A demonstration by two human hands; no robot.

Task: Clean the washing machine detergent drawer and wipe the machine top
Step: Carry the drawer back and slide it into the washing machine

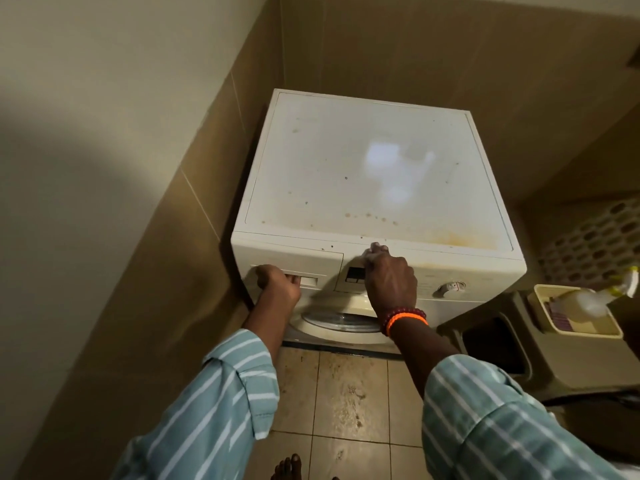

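Observation:
A white front-loading washing machine [377, 174] stands in a tiled corner. Its flat top shows dark specks and brownish-orange stains near the front edge. The detergent drawer [294, 261] sits closed at the upper left of the front panel. My left hand [278, 284] has its fingers curled into the drawer's handle recess. My right hand [389, 278] rests flat on the control panel beside the small display, fingertips reaching the top's front edge. It holds nothing. The round door shows partly below my hands.
Tiled walls close in on the left and behind. At the right stand a perforated laundry basket [595, 237], a dark bin [498, 344] and a cream caddy [575, 317] holding a spray bottle [588, 299]. Stained beige floor tiles and my bare toes lie below.

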